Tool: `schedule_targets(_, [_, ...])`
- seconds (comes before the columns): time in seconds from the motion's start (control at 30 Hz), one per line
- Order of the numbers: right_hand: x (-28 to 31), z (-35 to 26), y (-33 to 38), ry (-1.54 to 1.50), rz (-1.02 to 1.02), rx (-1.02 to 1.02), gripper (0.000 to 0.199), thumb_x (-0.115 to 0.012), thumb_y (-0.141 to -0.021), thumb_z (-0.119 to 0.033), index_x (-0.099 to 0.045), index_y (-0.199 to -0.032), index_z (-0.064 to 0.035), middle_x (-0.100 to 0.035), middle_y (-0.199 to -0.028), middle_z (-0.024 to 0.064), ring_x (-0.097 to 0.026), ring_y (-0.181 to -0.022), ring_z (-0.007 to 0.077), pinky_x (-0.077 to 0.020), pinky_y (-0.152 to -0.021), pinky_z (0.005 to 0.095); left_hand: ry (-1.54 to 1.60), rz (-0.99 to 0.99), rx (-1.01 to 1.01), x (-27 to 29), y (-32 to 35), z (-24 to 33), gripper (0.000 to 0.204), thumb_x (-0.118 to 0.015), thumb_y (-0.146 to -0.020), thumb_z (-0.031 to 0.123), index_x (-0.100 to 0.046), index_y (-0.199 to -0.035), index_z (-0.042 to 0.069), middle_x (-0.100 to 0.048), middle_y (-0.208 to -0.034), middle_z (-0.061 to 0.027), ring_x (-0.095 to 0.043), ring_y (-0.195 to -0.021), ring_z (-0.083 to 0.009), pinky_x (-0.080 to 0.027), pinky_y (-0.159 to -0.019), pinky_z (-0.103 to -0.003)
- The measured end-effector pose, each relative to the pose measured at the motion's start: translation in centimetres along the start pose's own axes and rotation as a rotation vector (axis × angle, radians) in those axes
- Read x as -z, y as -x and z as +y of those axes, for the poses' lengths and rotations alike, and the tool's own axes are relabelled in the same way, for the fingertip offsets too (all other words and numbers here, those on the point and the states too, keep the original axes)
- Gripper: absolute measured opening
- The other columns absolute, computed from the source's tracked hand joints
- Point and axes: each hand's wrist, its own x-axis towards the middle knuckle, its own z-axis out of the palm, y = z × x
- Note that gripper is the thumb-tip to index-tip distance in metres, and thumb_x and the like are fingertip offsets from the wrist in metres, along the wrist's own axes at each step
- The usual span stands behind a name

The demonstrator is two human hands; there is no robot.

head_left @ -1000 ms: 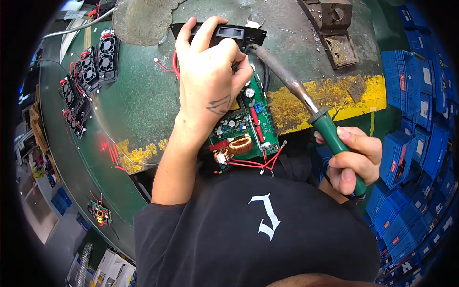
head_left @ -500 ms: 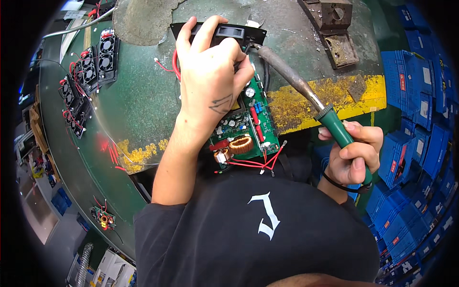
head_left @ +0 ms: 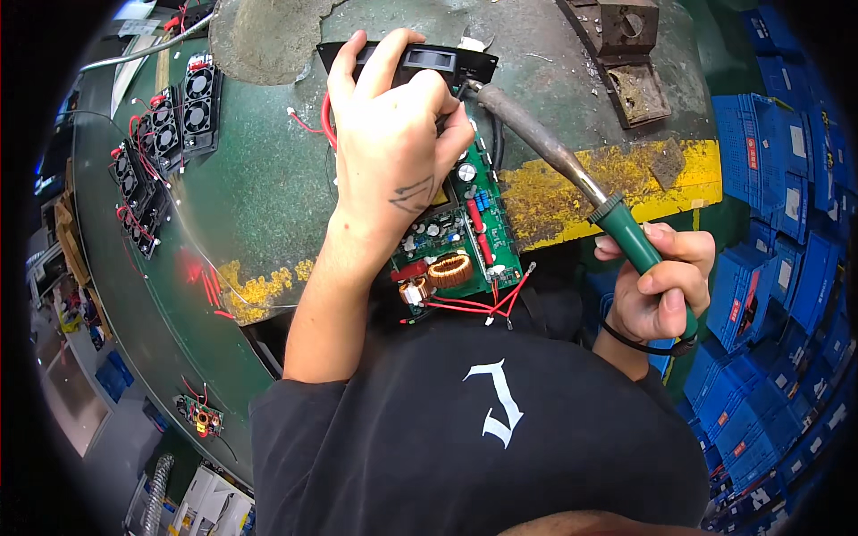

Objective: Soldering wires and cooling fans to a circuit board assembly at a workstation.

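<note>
Right hand (head_left: 657,286), fist tight on the green soldering iron (head_left: 572,174), has crept up so the tip's now at the circuit board (head_left: 460,241) while left hand (head_left: 393,147) stays clamped over it.

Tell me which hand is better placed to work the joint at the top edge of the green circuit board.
Right. The right hand holds the soldering iron, whose tip reaches the green circuit board beside the black panel. The left hand lies over the board and grips that panel.

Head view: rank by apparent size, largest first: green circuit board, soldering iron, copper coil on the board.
1. Soldering iron, longest; it lies nearer the rim, where the fisheye distorts size.
2. Green circuit board, partly hidden under the left hand.
3. Copper coil, clearly smallest.
</note>
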Motion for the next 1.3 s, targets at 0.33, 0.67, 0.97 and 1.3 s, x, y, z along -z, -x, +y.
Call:
schedule_targets(0.33, [1.1, 0.5, -0.9, -0.143, 0.016, -0.099, 0.036, -0.043, -0.097, -0.027, -0.046, -0.071, -0.0019, -0.053, -0.101, 0.0195, -0.070, -0.068, 0.0411, -0.0633, -0.055, 0.0430, -0.004, 0.014, -0.003, 0.0, 0.1, 0.0, 0.016, -0.079, -0.071, 0.010, -0.063, -0.073, 0.007, -0.066, -0.078, -0.0080, -0.063, -0.114, -0.0302, -0.037, -0.109, -0.062])
schedule_targets(0.67, [1.2, 0.4, -1.1, -0.139, -0.012, -0.110, 0.036, -0.044, -0.097, -0.027, -0.049, -0.074, -0.0008, -0.053, -0.104, 0.0201, -0.071, -0.070, 0.0419, -0.0646, -0.058, 0.0447, -0.007, -0.005, 0.011, 0.0, 0.1, 0.0, 0.016, -0.079, -0.071, 0.011, -0.064, -0.073, 0.007, -0.067, -0.079, -0.0085, -0.063, -0.115, -0.0301, -0.036, -0.110, -0.062])
schedule_targets(0.97, [1.6, 0.0, 0.4, -0.224, 0.096, -0.105, 0.032, -0.045, -0.097, -0.029, -0.051, -0.078, -0.0044, -0.051, -0.108, 0.0161, -0.071, -0.072, 0.0402, -0.0638, -0.057, 0.0441, -0.010, 0.000, 0.011, -0.1, 0.1, -0.1, 0.017, -0.080, -0.071, 0.011, -0.064, -0.074, 0.007, -0.068, -0.089, -0.0122, -0.063, -0.114, -0.0302, -0.036, -0.110, -0.061])
schedule_targets(1.3, [4.3, -0.2, 1.1, -0.277, 0.206, -0.123, 0.033, -0.046, -0.098, -0.034, -0.054, -0.080, -0.0072, -0.057, -0.111, 0.0171, -0.071, -0.072, 0.0388, -0.0632, -0.056, 0.0420, -0.021, 0.008, -0.004, -0.2, 0.1, -0.2, 0.017, -0.079, -0.071, 0.009, -0.062, -0.073, 0.007, -0.068, -0.079, -0.0101, -0.063, -0.115, -0.0295, -0.036, -0.110, -0.060])
